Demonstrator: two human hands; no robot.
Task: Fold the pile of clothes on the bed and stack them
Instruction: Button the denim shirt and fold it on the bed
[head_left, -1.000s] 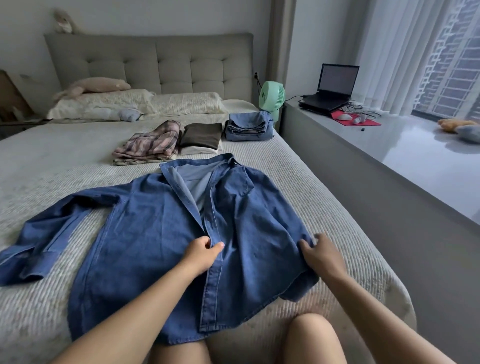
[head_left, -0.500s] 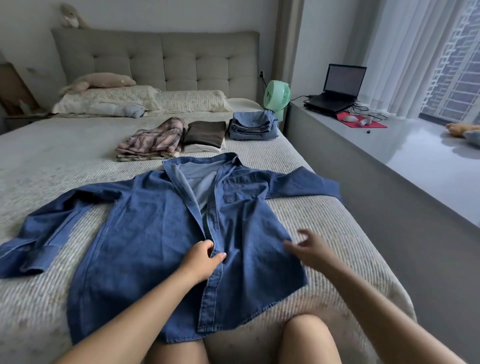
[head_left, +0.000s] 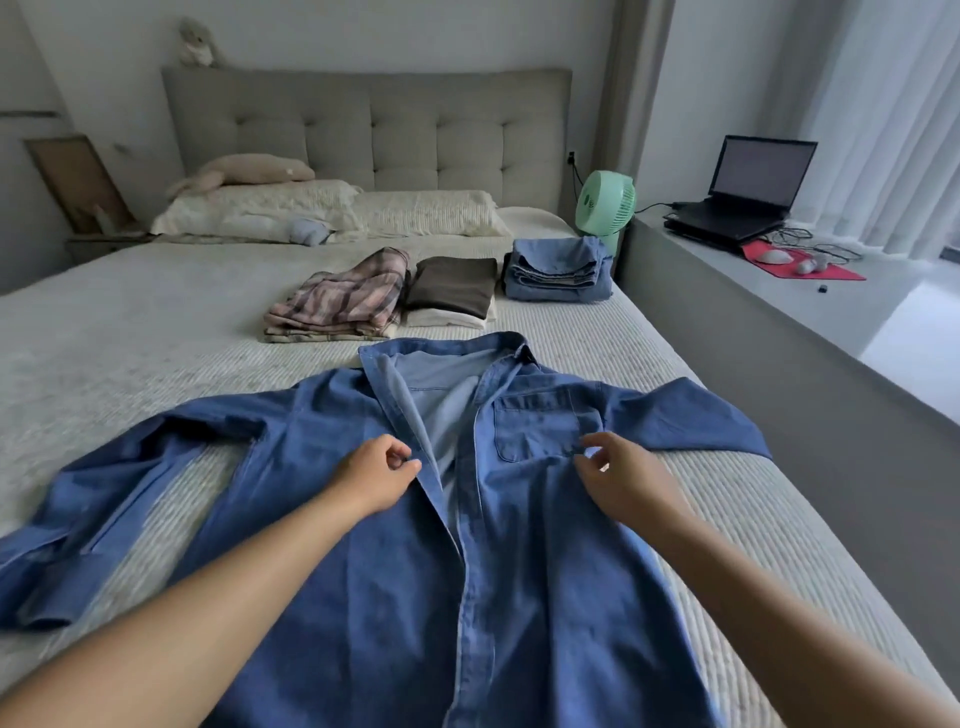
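Observation:
A blue denim shirt (head_left: 332, 597) lies face up and open on the bed (head_left: 130, 338), collar away from me, both sleeves spread out sideways. My left hand (head_left: 376, 478) pinches the edge of the shirt's left front panel at chest height. My right hand (head_left: 621, 480) is over the lower corner of the chest pocket (head_left: 540, 426), fingers loosely curled, with no fabric seen between them. Beyond the collar stand three folded stacks: a plaid one (head_left: 337, 306), a brown-on-cream one (head_left: 452, 291) and a blue denim one (head_left: 558, 270).
Pillows (head_left: 332, 213) and a plush toy (head_left: 244, 174) lie at the headboard. A green fan (head_left: 608, 208) stands at the bed's far right corner. A grey ledge (head_left: 810, 332) runs along the right side and carries a laptop (head_left: 748, 192) and a red mat (head_left: 800, 260).
The right sleeve now lies spread out to the right. My right hand let go of the shirt's side and moved up to the pocket. My left hand slid up the front edge.

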